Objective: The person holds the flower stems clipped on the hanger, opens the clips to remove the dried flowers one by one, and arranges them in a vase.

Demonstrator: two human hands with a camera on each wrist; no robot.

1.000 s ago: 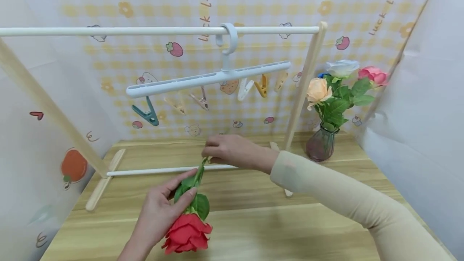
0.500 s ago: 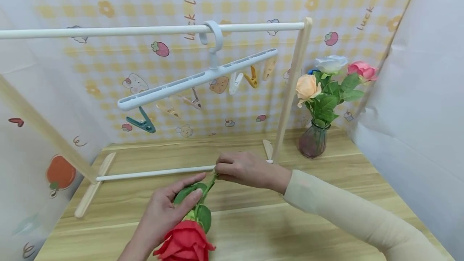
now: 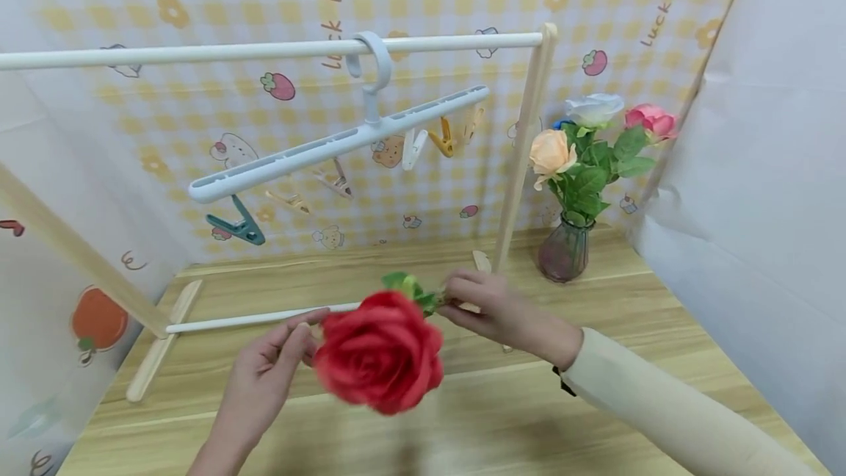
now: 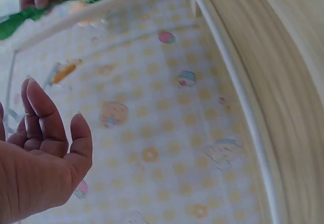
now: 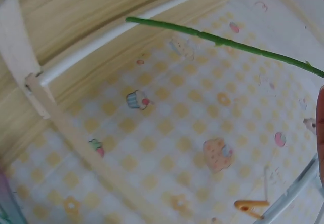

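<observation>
Red rose w/ green leaves & green stem. Backdrop is yellow/white check w/ strawberries, cupcakes etc. Rack white bars + pale wood legs. Hanger white, clips teal, orange, cream. Purple-ish glass vase near bench's far right corner: peach, white, pink blooms. Sleeve beige.
</observation>
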